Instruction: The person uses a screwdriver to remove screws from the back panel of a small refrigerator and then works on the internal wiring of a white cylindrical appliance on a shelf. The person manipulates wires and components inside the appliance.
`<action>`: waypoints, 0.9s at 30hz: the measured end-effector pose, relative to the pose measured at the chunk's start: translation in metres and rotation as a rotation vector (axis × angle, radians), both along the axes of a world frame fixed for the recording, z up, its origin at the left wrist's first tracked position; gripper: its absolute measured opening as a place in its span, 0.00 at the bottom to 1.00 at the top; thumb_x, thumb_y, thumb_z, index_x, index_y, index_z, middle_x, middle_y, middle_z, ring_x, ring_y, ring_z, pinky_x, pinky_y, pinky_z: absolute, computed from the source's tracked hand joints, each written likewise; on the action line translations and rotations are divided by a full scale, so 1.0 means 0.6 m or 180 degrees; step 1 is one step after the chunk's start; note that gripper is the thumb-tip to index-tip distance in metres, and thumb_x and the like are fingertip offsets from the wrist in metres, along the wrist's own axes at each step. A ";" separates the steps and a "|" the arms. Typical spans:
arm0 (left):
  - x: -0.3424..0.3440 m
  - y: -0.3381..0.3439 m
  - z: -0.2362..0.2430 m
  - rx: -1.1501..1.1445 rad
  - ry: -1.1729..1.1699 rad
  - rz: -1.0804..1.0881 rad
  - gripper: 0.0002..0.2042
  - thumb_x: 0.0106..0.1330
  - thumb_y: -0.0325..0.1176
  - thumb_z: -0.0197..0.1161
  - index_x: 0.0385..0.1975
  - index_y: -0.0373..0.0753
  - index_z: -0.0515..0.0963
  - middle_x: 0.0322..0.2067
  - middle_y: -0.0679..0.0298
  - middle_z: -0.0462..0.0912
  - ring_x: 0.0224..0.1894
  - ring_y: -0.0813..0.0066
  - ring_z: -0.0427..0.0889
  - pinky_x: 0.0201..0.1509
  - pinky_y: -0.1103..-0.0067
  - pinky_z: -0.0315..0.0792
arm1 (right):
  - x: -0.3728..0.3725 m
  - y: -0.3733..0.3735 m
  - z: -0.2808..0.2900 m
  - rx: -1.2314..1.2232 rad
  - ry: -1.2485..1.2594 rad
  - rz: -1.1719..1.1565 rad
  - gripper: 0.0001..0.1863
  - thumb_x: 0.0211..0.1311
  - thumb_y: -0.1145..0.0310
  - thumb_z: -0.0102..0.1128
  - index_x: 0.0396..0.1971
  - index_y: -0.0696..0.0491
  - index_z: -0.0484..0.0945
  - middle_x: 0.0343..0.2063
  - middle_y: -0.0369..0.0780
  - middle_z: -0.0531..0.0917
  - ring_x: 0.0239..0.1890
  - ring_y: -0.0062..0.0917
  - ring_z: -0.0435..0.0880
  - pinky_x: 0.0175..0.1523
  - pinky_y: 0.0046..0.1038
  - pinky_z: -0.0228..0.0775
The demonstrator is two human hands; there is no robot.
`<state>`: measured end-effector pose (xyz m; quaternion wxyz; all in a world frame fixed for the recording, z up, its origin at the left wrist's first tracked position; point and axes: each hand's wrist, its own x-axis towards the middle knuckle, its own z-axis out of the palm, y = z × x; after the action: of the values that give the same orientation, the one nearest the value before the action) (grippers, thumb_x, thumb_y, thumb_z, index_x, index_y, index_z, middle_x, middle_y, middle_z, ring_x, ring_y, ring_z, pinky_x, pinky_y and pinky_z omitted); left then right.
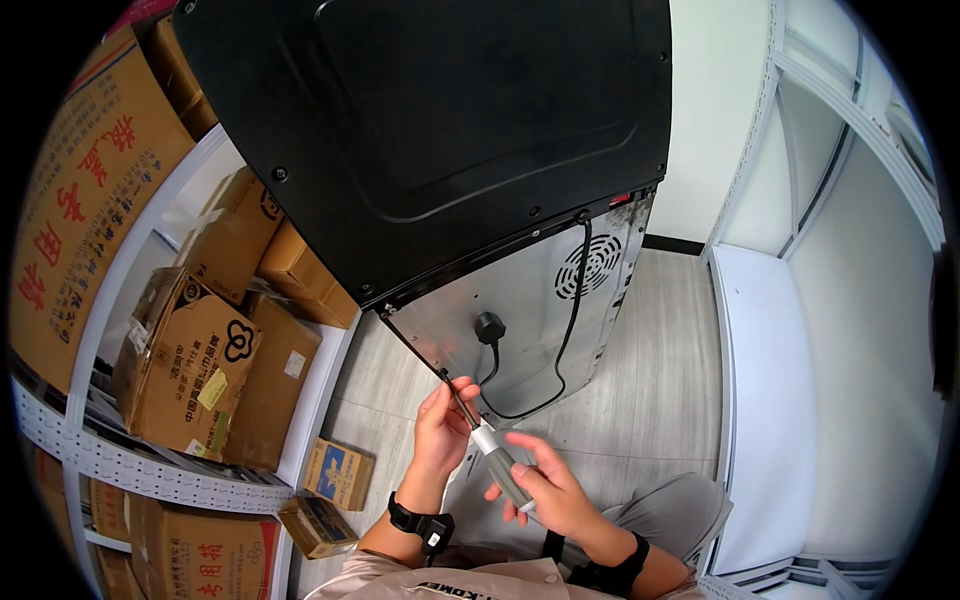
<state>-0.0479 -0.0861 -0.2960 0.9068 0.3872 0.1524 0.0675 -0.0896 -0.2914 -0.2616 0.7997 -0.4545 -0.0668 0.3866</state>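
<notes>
A screwdriver [507, 476] with a grey and white handle slants up toward the left edge of an appliance's silver back panel [535, 300]. My left hand [438, 428] is closed around its shaft near the tip, close to the panel's edge. My right hand [555, 492] grips the handle between thumb and fingers, with the index finger partly stretched out. The tip meets the edge by a small dark screw or hole, too small to make out. A black cord [574, 340] hangs down the panel and loops back up to a black plug [488, 328].
The appliance's large black top cover [480, 110] rises ahead of me. On the left, a white metal shelf [150, 487] holds several cardboard boxes [190, 370], and two small boxes [340, 474] lie beside it. At right stands a white rack [765, 400]. The floor [650, 350] is grey wood-look.
</notes>
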 end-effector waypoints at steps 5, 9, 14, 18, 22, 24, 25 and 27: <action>-0.006 0.014 -0.023 0.0028 -0.0175 -0.0152 0.10 0.76 0.42 0.56 0.40 0.43 0.79 0.29 0.72 0.83 0.24 0.84 0.73 0.32 0.80 0.69 | 0.000 0.005 -0.014 0.0225 0.0132 0.0273 0.26 0.76 0.63 0.51 0.68 0.52 0.59 0.41 0.43 0.85 0.27 0.22 0.82 0.30 0.24 0.73; -0.003 0.014 -0.040 -0.0058 -0.0240 -0.0185 0.10 0.76 0.42 0.56 0.39 0.44 0.79 0.28 0.73 0.83 0.23 0.86 0.71 0.31 0.80 0.68 | -0.009 0.014 -0.009 -0.1243 -0.2277 -0.0636 0.24 0.70 0.62 0.60 0.62 0.54 0.68 0.39 0.44 0.83 0.28 0.29 0.82 0.33 0.29 0.75; -0.005 0.015 -0.038 0.0043 -0.0125 -0.0092 0.11 0.76 0.44 0.57 0.39 0.44 0.79 0.27 0.73 0.82 0.21 0.87 0.69 0.30 0.81 0.66 | -0.018 0.017 0.013 -0.2037 -0.3275 -0.1187 0.24 0.66 0.62 0.64 0.58 0.56 0.71 0.38 0.47 0.82 0.27 0.35 0.82 0.35 0.33 0.76; -0.002 0.023 -0.044 0.0026 -0.0093 -0.0090 0.11 0.75 0.43 0.59 0.38 0.42 0.80 0.27 0.71 0.82 0.20 0.86 0.69 0.27 0.82 0.65 | -0.021 0.009 0.006 -0.1135 -0.1445 -0.0340 0.23 0.73 0.64 0.56 0.63 0.54 0.65 0.39 0.46 0.84 0.28 0.30 0.84 0.31 0.28 0.74; 0.004 0.022 -0.054 0.0328 -0.0043 -0.0048 0.12 0.74 0.46 0.60 0.38 0.43 0.77 0.25 0.75 0.77 0.20 0.87 0.67 0.29 0.80 0.66 | -0.013 0.014 -0.019 0.0335 0.0328 0.0037 0.22 0.80 0.65 0.39 0.70 0.49 0.57 0.44 0.50 0.84 0.29 0.28 0.85 0.30 0.25 0.73; 0.000 0.027 -0.053 0.0453 -0.0072 -0.0003 0.12 0.74 0.46 0.60 0.38 0.43 0.77 0.24 0.75 0.77 0.20 0.87 0.67 0.28 0.81 0.65 | -0.012 0.017 -0.026 0.0495 0.0356 0.0165 0.23 0.81 0.64 0.38 0.70 0.50 0.56 0.46 0.50 0.84 0.30 0.28 0.85 0.31 0.26 0.73; 0.000 0.021 -0.049 0.0436 0.0017 0.0064 0.13 0.74 0.46 0.60 0.39 0.43 0.77 0.24 0.75 0.76 0.20 0.87 0.66 0.27 0.81 0.64 | -0.011 0.017 -0.032 0.0404 0.0189 0.0191 0.22 0.81 0.64 0.35 0.70 0.50 0.56 0.47 0.50 0.84 0.31 0.28 0.84 0.33 0.27 0.74; 0.005 0.014 -0.051 0.0337 -0.0019 0.0104 0.11 0.74 0.42 0.62 0.35 0.41 0.76 0.25 0.72 0.77 0.20 0.86 0.66 0.28 0.82 0.65 | -0.013 0.013 -0.044 -0.0300 -0.0693 0.0105 0.24 0.77 0.62 0.48 0.68 0.52 0.60 0.43 0.46 0.84 0.31 0.26 0.83 0.34 0.26 0.74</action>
<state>-0.0452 -0.0777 -0.3264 0.8843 0.4318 0.1522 0.0915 -0.0976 -0.2838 -0.2880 0.7589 -0.5298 -0.1425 0.3508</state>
